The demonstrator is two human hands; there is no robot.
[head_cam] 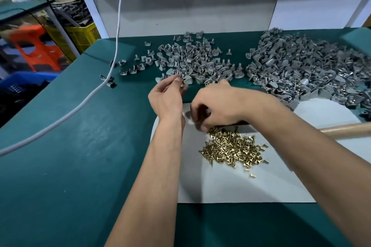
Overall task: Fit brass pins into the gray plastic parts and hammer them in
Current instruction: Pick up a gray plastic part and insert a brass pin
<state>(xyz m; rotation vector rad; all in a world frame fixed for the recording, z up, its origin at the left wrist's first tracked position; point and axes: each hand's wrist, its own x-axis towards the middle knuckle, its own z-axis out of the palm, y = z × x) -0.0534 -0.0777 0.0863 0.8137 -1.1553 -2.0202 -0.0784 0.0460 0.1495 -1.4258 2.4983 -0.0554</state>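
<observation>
- Two bare hands work over a green table [60,166].
- Left hand [167,96] pinches a gray plastic part [183,84] beside the nearer gray heap [190,60].
- Right hand [218,104], fingers curled downward, reaches the brass pins [232,149] on white paper [230,186]; its hold cannot be told.

head view | worn on head | faces forward-down | close over green table [60,166]

Both forearms are showing bare from elbow to wrist above the green table [60,166]; no sleeve is covering them. The left hand [166,96] and right hand [218,104] are wearing no gloves.
</observation>
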